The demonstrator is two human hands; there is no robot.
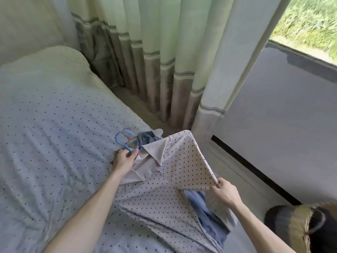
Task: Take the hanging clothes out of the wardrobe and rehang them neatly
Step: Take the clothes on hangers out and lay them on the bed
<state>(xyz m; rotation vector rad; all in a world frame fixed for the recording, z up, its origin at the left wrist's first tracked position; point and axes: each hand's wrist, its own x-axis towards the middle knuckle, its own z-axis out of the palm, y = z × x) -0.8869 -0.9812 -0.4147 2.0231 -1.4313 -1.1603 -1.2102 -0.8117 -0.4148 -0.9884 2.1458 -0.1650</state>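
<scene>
The polka-dot shirt [164, 207] lay spread on the bed [54, 125], collar toward the curtain [155, 61]. The left hand [125, 158] gripped the neck of the blue hanger [121, 138] right at the collar, fingers and thumb curled round it. On the other side, the right hand [225, 193] pinched the shirt's front edge and held that panel lifted, a blue garment [209, 216] showing beneath. Hands well apart, each clamped on its own thing.
</scene>
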